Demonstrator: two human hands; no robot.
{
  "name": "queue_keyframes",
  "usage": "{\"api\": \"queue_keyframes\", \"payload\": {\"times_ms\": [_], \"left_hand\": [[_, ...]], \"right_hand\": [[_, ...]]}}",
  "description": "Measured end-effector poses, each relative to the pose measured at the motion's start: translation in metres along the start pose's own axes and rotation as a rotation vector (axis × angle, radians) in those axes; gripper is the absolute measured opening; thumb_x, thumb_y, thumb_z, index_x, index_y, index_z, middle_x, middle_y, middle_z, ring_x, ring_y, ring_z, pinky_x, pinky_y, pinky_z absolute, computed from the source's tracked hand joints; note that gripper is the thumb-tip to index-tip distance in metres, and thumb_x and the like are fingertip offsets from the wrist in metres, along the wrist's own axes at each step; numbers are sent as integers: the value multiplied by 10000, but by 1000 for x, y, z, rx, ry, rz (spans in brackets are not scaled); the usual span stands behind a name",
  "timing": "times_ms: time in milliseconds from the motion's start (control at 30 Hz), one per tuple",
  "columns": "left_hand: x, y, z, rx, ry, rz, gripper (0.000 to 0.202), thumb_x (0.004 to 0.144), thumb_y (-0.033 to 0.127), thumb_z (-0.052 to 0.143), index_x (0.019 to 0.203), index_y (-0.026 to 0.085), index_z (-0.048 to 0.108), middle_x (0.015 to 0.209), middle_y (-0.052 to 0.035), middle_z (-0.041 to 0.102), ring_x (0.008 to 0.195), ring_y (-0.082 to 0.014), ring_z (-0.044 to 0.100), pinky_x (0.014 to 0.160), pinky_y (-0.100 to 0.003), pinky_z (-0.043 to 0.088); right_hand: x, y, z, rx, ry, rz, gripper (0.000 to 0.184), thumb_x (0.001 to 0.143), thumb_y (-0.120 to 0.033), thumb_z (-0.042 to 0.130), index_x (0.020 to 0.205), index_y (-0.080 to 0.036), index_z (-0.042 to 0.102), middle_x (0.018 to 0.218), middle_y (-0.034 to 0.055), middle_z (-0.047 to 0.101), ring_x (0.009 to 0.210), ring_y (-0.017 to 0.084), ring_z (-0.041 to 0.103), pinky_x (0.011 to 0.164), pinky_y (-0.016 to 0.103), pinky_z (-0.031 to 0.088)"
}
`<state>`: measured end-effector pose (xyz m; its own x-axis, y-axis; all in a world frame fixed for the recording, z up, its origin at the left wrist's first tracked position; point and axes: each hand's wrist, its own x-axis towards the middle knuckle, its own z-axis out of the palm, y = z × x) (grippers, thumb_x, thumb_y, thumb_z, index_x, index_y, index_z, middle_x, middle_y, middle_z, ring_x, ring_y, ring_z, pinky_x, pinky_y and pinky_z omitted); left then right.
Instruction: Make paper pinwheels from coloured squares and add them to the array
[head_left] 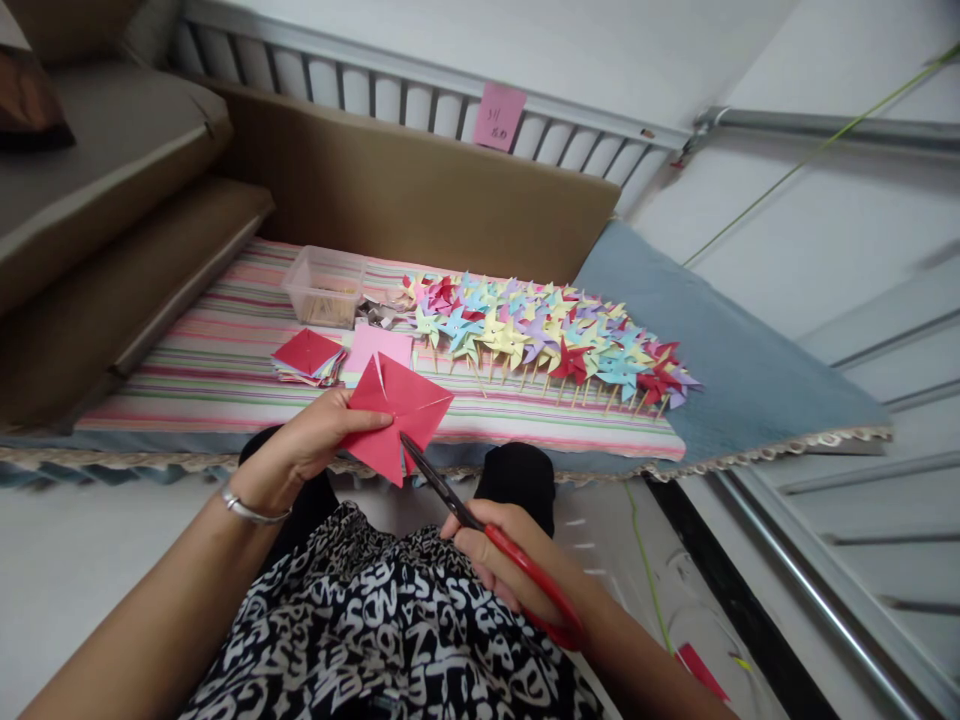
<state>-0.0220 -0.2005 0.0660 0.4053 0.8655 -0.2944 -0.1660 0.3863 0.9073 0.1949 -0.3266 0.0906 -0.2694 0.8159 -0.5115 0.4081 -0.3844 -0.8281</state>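
Observation:
My left hand (311, 440) pinches a red paper square (397, 412) by its left edge, thumb on top. The square has slits cut in from its corners. My right hand (510, 560) grips red-handled scissors (487, 525), whose dark blades reach up into the lower edge of the red square. Both hands hover over my lap, just in front of a striped cloth (225, 350).
On the striped cloth lie a long heap of coloured paper pinwheels on sticks (547, 340), a stack of coloured paper squares (309, 357), a pink sheet (379, 345) and a clear plastic box (326, 287). A cardboard panel (420, 195) stands behind. A blue mat (720, 350) lies to the right.

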Motion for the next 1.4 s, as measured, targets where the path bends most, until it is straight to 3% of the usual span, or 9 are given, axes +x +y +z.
{"api": "queue_keyframes", "payload": {"times_ms": [933, 1200, 1400], "left_hand": [[-1, 6, 8, 29, 57, -33, 305, 530, 208, 823, 789, 110, 695, 710, -90, 729, 572, -184, 658, 584, -279, 535], [0, 2, 7, 29, 76, -27, 264, 540, 198, 815, 756, 114, 689, 704, -84, 723, 573, -180, 649, 594, -286, 523], [0, 1, 5, 34, 73, -15, 242, 548, 204, 812, 730, 101, 691, 708, -107, 719, 570, -197, 649, 580, -300, 522]], "right_hand": [[4, 7, -1, -16, 11, -12, 194, 879, -358, 491, 882, -173, 550, 484, -78, 398, 360, 52, 338, 349, 154, 266], [10, 16, -2, -147, 60, -165, 154, 857, -304, 517, 886, -171, 589, 552, -59, 428, 482, 70, 406, 475, 182, 313], [10, 13, 2, -152, 115, -143, 155, 837, -311, 525, 820, -174, 596, 589, -41, 433, 505, 77, 386, 469, 193, 282]]}}
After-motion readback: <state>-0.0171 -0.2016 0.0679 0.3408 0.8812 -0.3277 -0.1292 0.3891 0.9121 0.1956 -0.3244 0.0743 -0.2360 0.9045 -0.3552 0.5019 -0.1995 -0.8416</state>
